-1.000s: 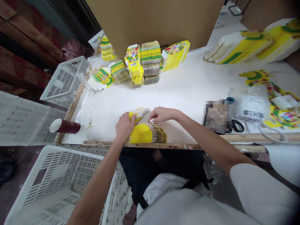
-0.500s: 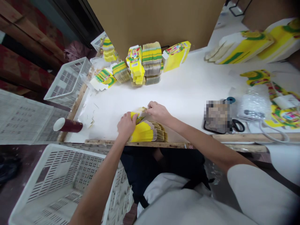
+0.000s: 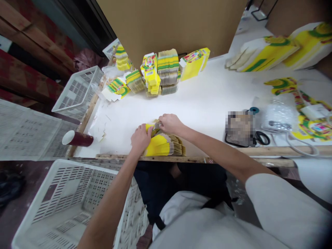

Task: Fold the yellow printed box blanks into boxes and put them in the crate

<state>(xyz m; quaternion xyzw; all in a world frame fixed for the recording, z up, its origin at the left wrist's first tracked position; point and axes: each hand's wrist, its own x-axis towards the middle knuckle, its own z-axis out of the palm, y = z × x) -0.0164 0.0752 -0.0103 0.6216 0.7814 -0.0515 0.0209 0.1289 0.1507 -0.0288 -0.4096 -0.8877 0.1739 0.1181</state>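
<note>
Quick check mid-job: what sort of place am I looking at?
Probably a small packaging workshop: there's a fanned stack of flat yellow cardboard, bundled yellow-and-green printed cardboard, and a white slatted plastic crate.

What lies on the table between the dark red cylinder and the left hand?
In the head view, small scraps lie between the cylinder and the left hand, nearer the cylinder.
</note>
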